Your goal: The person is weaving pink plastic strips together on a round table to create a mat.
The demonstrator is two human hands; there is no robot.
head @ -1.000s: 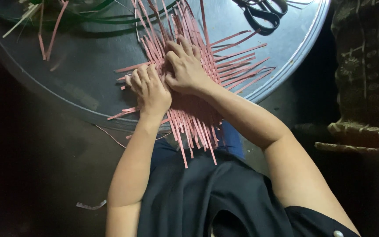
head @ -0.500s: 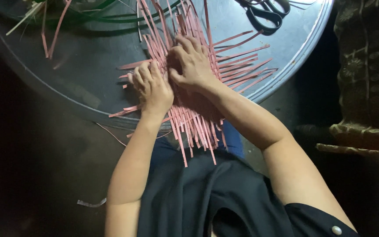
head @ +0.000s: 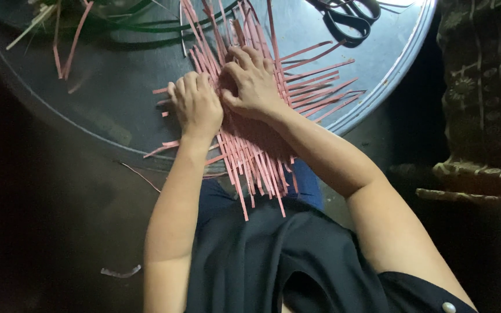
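Pressing flat, the left hand (head: 197, 107) pins the pink strips (head: 250, 145) on the tray (head: 105, 98); the right hand (head: 253, 81), just beside it, pinches one strip running away from the body.

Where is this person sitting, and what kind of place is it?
Probably a home craft corner, on a dim floor. Both hands, left hand and right hand, press on a mat of woven pink strips on a round metal tray, with black scissors nearby.
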